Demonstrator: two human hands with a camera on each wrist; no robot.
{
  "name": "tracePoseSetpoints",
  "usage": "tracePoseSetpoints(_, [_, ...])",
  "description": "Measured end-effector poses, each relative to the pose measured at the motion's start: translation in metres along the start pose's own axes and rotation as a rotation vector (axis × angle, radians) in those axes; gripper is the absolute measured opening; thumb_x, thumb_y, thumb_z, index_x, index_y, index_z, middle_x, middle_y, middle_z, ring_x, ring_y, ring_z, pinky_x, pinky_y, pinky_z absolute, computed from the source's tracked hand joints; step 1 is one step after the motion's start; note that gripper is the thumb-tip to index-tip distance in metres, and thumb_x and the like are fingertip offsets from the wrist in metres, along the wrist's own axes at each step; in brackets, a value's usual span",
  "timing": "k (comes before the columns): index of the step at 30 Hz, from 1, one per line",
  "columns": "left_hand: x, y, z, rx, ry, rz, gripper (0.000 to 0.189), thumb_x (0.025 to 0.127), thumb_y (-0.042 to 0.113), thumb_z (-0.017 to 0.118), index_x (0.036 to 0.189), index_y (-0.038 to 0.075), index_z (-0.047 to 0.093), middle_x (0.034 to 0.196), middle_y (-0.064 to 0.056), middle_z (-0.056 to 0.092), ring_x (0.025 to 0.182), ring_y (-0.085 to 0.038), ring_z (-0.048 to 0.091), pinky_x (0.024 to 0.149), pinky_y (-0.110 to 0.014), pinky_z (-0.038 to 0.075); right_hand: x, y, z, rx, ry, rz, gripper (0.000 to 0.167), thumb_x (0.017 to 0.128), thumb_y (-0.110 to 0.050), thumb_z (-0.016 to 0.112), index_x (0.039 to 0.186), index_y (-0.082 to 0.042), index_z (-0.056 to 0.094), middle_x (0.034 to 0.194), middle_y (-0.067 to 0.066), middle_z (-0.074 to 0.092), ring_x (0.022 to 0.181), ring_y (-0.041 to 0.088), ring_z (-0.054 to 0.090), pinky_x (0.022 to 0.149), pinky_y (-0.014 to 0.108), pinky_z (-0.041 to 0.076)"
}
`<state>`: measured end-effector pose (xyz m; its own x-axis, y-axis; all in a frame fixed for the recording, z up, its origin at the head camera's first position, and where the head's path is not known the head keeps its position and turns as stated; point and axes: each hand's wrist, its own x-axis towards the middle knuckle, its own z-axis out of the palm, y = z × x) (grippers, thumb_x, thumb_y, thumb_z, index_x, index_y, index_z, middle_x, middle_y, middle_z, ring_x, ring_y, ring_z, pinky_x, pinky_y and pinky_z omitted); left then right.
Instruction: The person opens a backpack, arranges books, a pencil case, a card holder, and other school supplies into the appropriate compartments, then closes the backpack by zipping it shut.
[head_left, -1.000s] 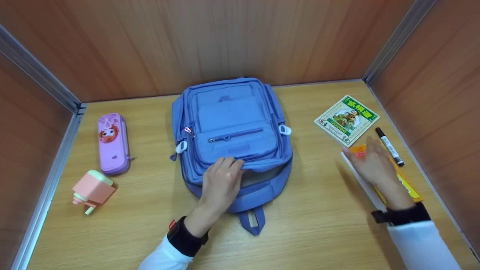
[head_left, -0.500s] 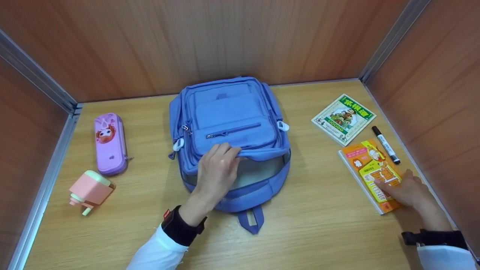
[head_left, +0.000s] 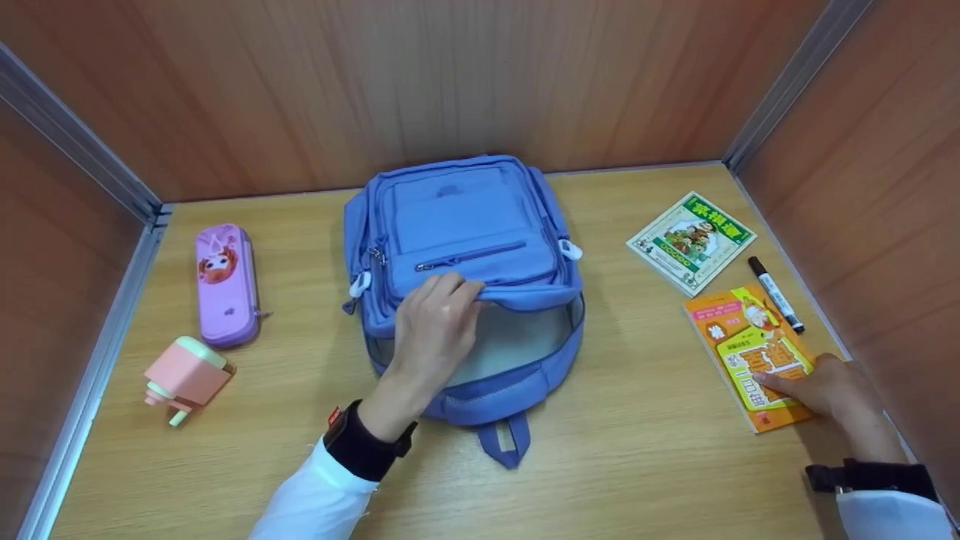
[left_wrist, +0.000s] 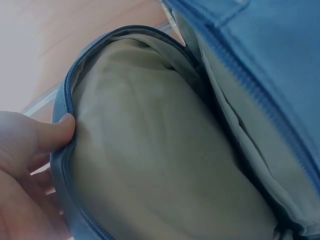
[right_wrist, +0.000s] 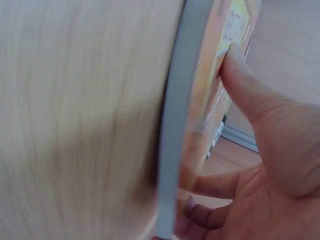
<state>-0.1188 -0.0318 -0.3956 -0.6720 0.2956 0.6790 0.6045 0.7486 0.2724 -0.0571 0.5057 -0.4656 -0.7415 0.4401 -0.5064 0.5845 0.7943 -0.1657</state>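
While pinching the zip-lined rim (left_wrist: 59, 172) of the blue backpack (head_left: 461, 225) in the left hand (head_left: 436, 330) and holding it raised over a wide, pale-lined mouth (head_left: 517, 341), grips the orange book (head_left: 739, 337) by its outer edge in the right hand (head_left: 844, 394), thumb on top, well to the right of the backpack. Between backpack and book, a broad stretch of tabletop (head_left: 630, 390). Also right of the backpack, a marker (head_left: 776, 294) and a green-and-white booklet (head_left: 691, 244). Well left of the backpack, a purple case (head_left: 227, 304) and a pink-and-mint gadget (head_left: 186, 375). Just behind the backpack, the back wall (head_left: 450, 82).
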Motion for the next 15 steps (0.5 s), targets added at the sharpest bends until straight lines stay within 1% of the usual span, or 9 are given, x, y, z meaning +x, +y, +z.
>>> tracePoseSetpoints(2, [0.002,0.003,-0.001,0.001,0.000,-0.005,0.019,0.082,0.001,0.085,0.100,0.004,0.080,0.088,-0.007,0.070,0.076,-0.023,0.066,0.061,-0.030,0.055,0.000,0.002,-0.001,0.020,0.004,-0.007,0.130,0.075,-0.085,0.069,0.133,0.025,0.031,0.103,0.031,0.046,0.097,0.043,0.047,0.078,0.045,0.041])
tracePoseSetpoints(4, [0.004,0.006,-0.002,0.006,-0.001,-0.009,0.017,0.084,0.001,0.084,0.100,0.004,0.080,0.088,-0.007,0.070,0.077,-0.023,0.066,0.062,-0.030,0.055,0.000,0.004,-0.002,0.041,0.005,-0.024,0.131,0.077,-0.081,0.071,0.135,0.028,0.028,0.108,0.035,0.046,0.099,0.044,0.047,0.082,0.048,0.045])
tracePoseSetpoints(7, [0.004,0.011,-0.003,0.013,0.005,-0.013,0.015,0.086,0.003,0.083,0.100,0.004,0.080,0.088,-0.007,0.070,0.077,-0.022,0.065,0.061,-0.030,0.054,-0.001,0.008,-0.003,0.059,0.006,-0.063,0.129,0.081,-0.079,0.069,0.135,0.029,0.026,0.112,0.038,0.047,0.100,0.045,0.047,0.082,0.050,0.048])
tracePoseSetpoints(9, [0.004,0.013,-0.003,0.019,0.010,-0.013,0.015,0.086,0.004,0.084,0.100,0.004,0.080,0.087,-0.007,0.069,0.075,-0.022,0.064,0.061,-0.030,0.054,-0.002,0.011,-0.003,0.099,0.013,-0.097,0.124,0.085,-0.076,0.067,0.135,0.030,0.027,0.112,0.037,0.049,0.099,0.044,0.049,0.080,0.047,0.049])
tracePoseSetpoints(11, [0.004,0.016,-0.004,0.021,0.016,-0.014,0.015,0.085,0.005,0.084,0.100,0.004,0.080,0.087,-0.006,0.069,0.074,-0.022,0.063,0.060,-0.029,0.053,-0.005,0.014,-0.004,0.153,0.024,-0.139,0.113,0.092,-0.071,0.063,0.134,0.028,0.030,0.108,0.033,0.052,0.096,0.040,0.052,0.074,0.041,0.049])
tracePoseSetpoints(13, [0.003,0.018,-0.004,0.022,0.023,-0.016,0.016,0.085,0.004,0.084,0.100,0.004,0.080,0.086,-0.006,0.069,0.073,-0.021,0.063,0.059,-0.029,0.053,-0.009,0.018,-0.004,0.226,0.032,-0.187,0.099,0.098,-0.064,0.059,0.133,0.026,0.034,0.102,0.026,0.057,0.090,0.032,0.056,0.068,0.035,0.049])
tracePoseSetpoints(15, [0.003,0.020,-0.005,0.022,0.031,-0.019,0.016,0.085,0.004,0.085,0.100,0.003,0.080,0.086,-0.007,0.069,0.073,-0.021,0.062,0.059,-0.029,0.052,-0.013,0.021,-0.004,0.339,0.022,-0.238,0.084,0.104,-0.053,0.056,0.135,0.023,0.036,0.096,0.017,0.062,0.082,0.026,0.062,0.063,0.033,0.054])
